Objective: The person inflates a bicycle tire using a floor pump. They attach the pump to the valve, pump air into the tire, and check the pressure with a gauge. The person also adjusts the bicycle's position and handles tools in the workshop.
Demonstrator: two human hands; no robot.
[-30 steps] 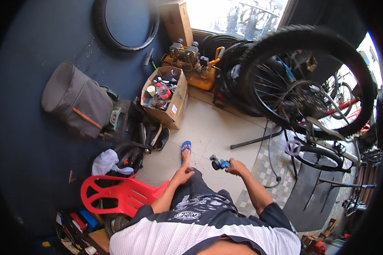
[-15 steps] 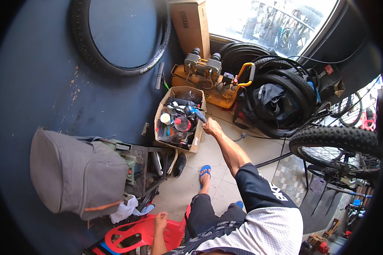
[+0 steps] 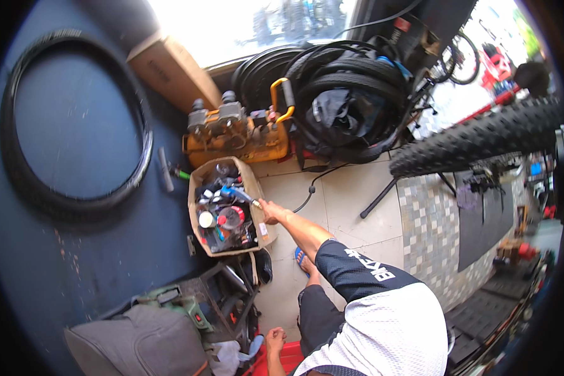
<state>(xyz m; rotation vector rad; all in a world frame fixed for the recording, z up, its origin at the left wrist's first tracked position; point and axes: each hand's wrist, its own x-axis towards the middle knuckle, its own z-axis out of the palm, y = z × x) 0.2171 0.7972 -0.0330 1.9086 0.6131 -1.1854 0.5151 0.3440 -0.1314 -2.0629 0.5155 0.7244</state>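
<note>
My right hand [image 3: 270,211] is closed round the handle end of a blue hand tool [image 3: 237,193] with a dark handle; its exact kind is too small to make out. The blue end lies over an open cardboard box [image 3: 265,233], and my hand is at the box's right rim. Inside the box are a white cup-like container [image 3: 207,219], a red-topped clear bottle [image 3: 230,217] and mixed small items. My left hand [image 3: 276,338] is low in front of me, fingers curled in and nothing visible in them, beside a red plastic chair [image 3: 289,355].
An orange air compressor [image 3: 238,149] stands behind the box, with piled bicycle tyres [image 3: 357,75] to its right. A knobby wheel [image 3: 470,141] juts in at the right. A grey backpack [image 3: 138,341] sits front left. A black cable [image 3: 307,195] crosses the tiles.
The view has swung to the right, so the box, compressor and wall tyre appear farther left. My right hand still grips the blue tool at the box. My left hand stays low and curled.
</note>
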